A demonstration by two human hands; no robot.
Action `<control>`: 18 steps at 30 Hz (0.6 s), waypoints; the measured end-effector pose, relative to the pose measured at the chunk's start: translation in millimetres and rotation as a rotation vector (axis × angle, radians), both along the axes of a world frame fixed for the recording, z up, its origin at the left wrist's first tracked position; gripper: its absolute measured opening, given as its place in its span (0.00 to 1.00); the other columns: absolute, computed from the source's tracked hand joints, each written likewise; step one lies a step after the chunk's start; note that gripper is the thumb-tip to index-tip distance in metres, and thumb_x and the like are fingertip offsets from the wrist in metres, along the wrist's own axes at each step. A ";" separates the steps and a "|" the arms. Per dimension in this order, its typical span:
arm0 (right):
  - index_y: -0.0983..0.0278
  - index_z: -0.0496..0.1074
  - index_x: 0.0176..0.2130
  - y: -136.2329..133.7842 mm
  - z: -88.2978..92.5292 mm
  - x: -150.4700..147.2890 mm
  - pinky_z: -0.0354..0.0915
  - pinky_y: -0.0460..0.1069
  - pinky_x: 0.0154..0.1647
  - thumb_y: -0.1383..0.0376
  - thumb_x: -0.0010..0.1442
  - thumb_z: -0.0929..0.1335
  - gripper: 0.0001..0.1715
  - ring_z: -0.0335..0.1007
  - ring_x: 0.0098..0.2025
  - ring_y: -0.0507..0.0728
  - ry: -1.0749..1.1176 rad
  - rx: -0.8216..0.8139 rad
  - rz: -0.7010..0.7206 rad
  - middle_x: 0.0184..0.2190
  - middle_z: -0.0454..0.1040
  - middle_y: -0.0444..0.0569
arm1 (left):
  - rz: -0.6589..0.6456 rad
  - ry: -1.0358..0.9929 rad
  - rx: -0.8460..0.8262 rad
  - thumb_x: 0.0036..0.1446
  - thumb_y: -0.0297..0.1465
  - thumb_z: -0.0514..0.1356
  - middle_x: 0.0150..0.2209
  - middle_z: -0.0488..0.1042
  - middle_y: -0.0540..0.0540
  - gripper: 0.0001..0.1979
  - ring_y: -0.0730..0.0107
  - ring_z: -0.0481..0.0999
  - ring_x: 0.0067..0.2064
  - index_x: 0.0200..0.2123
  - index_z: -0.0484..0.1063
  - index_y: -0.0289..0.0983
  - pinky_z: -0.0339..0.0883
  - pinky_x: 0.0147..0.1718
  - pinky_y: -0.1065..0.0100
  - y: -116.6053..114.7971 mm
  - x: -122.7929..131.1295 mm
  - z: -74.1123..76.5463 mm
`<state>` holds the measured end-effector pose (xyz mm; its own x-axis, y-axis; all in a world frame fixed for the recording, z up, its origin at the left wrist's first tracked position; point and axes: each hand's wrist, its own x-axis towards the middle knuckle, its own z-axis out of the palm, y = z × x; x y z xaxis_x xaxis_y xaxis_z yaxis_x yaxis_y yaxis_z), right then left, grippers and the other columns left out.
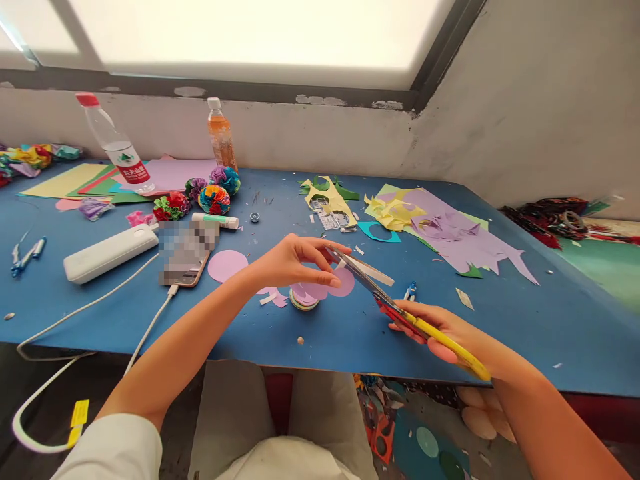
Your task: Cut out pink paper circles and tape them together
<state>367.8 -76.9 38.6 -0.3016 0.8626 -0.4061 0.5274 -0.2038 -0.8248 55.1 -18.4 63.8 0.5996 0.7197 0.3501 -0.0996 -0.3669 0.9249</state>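
My right hand (435, 327) grips a pair of scissors (445, 340) with red and yellow handles. The metal blades point up and left, their tips at the fingers of my left hand (307, 260). A narrow white paper strip (373, 270) runs from those left fingertips alongside the blades; the exact pinch is partly hidden. Beneath my left hand, pink paper circles (341, 283) lie around a small round stack (304, 303), partly covered by the hand. A larger pink circle (228, 267) lies by my left forearm.
A phone (193, 263) with a cable, a white power strip-like case (111, 253) and a glue stick (215, 221) lie left. Behind stand two bottles (220, 137) and paper pompoms (214, 200). Cut paper scraps (443, 223) spread at the back right. A blue pen (411, 291) lies beyond my right hand.
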 end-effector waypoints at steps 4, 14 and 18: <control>0.59 0.76 0.49 0.9 -8.9 2.5 0.71 0.60 0.47 0.43 0.44 0.72 0.37 0.78 0.34 0.65 0.020 0.009 -0.031 0.23 0.78 0.50 | -0.014 -0.008 0.004 0.44 0.31 0.71 0.48 0.78 0.42 0.03 0.66 0.76 0.40 0.24 0.81 0.38 0.72 0.43 0.64 -0.9 -0.3 1.6; 0.62 0.78 0.35 -0.9 10.5 -17.0 0.73 0.53 0.32 0.41 0.34 0.76 0.35 0.77 0.38 0.68 0.007 -0.007 -0.124 0.28 0.78 0.55 | -0.005 -0.013 0.063 0.45 0.33 0.70 0.49 0.78 0.41 0.05 0.62 0.78 0.43 0.25 0.81 0.38 0.72 0.45 0.62 -1.1 -1.8 1.1; 0.61 0.77 0.37 -4.8 15.7 -17.2 0.72 0.52 0.32 0.39 0.40 0.73 0.34 0.76 0.45 0.70 -0.011 -0.080 -0.093 0.37 0.78 0.58 | 0.042 -0.029 0.092 0.46 0.32 0.70 0.49 0.77 0.41 0.04 0.60 0.78 0.47 0.27 0.81 0.38 0.72 0.48 0.60 2.7 -5.1 0.6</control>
<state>350.6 -81.7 54.3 -0.2173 0.8511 -0.4780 0.5122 -0.3174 -0.7981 50.0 -15.7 64.4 0.5578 0.7082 0.4328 -0.1089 -0.4545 0.8840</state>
